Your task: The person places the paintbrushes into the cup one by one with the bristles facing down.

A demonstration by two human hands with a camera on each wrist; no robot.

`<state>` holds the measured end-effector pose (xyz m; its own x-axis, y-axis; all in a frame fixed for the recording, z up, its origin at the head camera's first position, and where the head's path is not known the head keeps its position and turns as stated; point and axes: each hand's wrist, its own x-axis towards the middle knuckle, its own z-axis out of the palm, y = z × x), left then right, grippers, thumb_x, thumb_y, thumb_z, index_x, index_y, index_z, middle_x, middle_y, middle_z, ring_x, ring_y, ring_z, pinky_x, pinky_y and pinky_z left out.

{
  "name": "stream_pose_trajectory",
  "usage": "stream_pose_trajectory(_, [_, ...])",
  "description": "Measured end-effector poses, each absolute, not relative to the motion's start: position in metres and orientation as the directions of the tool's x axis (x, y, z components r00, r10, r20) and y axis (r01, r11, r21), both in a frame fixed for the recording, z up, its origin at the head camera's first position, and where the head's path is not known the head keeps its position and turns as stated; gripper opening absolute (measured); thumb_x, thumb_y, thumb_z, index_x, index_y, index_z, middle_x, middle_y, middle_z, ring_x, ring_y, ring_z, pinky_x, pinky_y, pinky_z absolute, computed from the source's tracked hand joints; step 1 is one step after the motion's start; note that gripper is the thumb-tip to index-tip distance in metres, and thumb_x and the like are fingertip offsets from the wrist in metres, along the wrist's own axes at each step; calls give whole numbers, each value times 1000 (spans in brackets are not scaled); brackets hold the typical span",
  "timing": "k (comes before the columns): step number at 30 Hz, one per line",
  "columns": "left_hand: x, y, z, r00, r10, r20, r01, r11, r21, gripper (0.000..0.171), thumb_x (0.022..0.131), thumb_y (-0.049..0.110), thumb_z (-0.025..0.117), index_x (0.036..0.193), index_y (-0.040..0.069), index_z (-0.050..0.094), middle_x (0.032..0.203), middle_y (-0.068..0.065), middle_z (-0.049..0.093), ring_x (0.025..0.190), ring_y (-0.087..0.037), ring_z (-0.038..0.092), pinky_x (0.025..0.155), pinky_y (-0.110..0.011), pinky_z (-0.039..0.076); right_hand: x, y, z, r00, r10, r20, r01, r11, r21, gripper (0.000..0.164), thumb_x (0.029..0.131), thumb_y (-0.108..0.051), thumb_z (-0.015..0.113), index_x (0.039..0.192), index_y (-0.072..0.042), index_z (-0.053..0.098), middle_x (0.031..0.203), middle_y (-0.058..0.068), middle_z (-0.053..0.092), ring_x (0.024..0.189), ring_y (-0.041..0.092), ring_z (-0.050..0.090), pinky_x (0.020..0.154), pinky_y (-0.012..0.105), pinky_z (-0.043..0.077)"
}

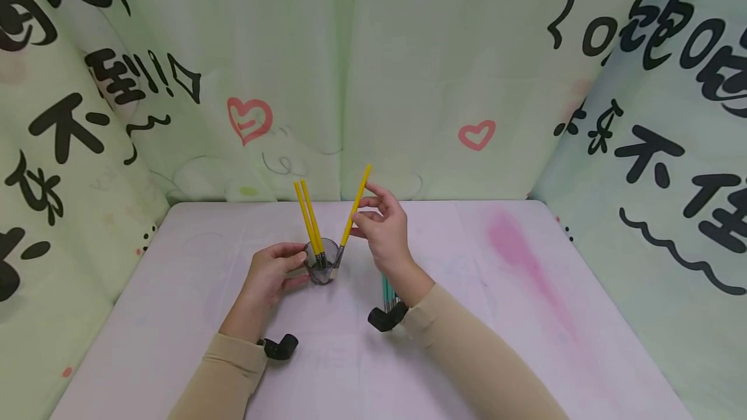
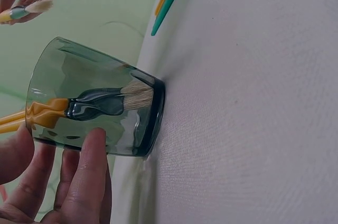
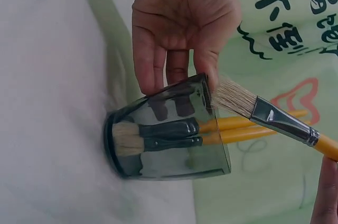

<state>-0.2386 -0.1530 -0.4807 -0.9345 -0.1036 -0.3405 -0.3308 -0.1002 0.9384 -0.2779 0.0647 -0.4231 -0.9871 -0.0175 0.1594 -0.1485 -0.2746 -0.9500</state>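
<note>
Pale lilac tabletop (image 1: 192, 290) beneath my left hand (image 1: 274, 271) and right hand (image 1: 382, 229); pink patch (image 1: 516, 242) on it, right of the latter. Beyond both, I note pale green printed cloth (image 1: 408, 83) with red hearts (image 1: 249, 122). Similar cloth walls (image 1: 671, 329) to either side of my hands carry bold black lettering (image 1: 63, 138). Light soft and even, shadows faint.

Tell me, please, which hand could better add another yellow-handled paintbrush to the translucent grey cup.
Likely the right hand: it pinches such a paintbrush near the cup, which the left hand holds.
</note>
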Motion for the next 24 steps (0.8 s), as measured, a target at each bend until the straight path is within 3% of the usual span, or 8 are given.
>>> stream_pose_trajectory(8, [-240, -154, -483, -932, -103, -346, -337, -102, 936, 35, 101, 5, 73, 136, 1, 70, 118, -11, 67, 103, -21, 70, 86, -40, 70, -278, 50, -418, -972, 11, 236, -232, -234, -944, 58, 95, 14, 66, 147, -11, 59, 108, 2, 61, 86, 13, 70, 74, 34, 71])
stream_pose_trajectory(17, [-240, -155, -483, -937, -98, -336, -327, -102, 940, 34, 102, 6, 73, 135, 0, 70, 118, -10, 68, 102, -20, 70, 88, -42, 70, -285, 40, -426, -955, 44, 292, -295, -122, -948, 56, 97, 10, 67, 146, -16, 60, 113, 4, 62, 95, 17, 68, 79, 35, 71])
stream_pose_trajectory(24, [-241, -155, -484, -935, -95, -342, -333, -99, 938, 34, 102, 6, 73, 135, 1, 70, 118, -9, 68, 105, -22, 70, 87, -41, 70, -289, 34, -439, -947, 0, 322, -322, -13, -947, 56, 97, 12, 66, 146, -15, 61, 117, 15, 62, 94, 20, 65, 78, 33, 70])
